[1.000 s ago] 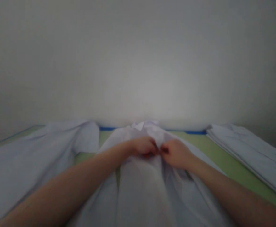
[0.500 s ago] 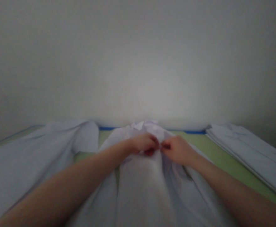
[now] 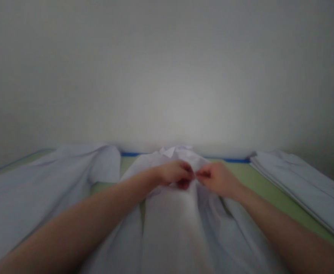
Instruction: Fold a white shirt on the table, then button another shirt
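Note:
A white shirt (image 3: 172, 228) with its collar at the far end lies spread in front of me, its cloth rising in folds. Near the collar, my left hand (image 3: 178, 174) is closed on the front edge of the shirt, fingers curled. My right hand (image 3: 216, 178) pinches the same edge from the right, its fingertips almost meeting those of the left. Whatever sits between the fingertips, such as a button, is too small and blurred to make out.
On the left lies another white garment (image 3: 69, 175) with a short sleeve. A stack of folded white garments (image 3: 301, 182) is at the right. The green surface (image 3: 258, 179) has a blue edge (image 3: 235, 160) against a pale wall (image 3: 167, 76).
Both hands keep their pinch at nearly the same spot on the shirt. The right hand has shifted slightly to the right; the rest looks alike.

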